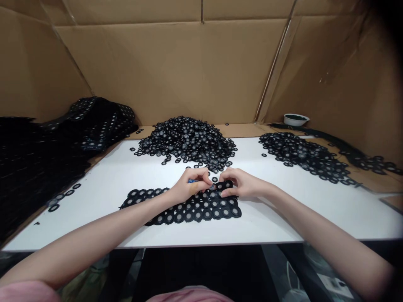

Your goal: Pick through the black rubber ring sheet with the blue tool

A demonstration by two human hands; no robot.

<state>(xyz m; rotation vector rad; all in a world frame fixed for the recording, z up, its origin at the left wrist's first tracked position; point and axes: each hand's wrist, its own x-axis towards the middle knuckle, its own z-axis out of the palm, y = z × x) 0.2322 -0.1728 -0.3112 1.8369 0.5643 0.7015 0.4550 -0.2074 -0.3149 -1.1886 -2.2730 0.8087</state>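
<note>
A black sheet of joined round rings with pale grey centres lies flat on the white tabletop. Over its far edge, my left hand is closed around a small tool with a blue handle; the tool's tip is too small to make out. My right hand pinches the sheet's far right corner, thumb on top and fingers curled. The fingertips of both hands are close together there. One loose black ring lies just beyond them.
A tall heap of loose black rings stands behind my hands, with a second heap to the right. Dark ring sheets are piled at left. A white bowl sits at the back right. Cardboard walls enclose the table.
</note>
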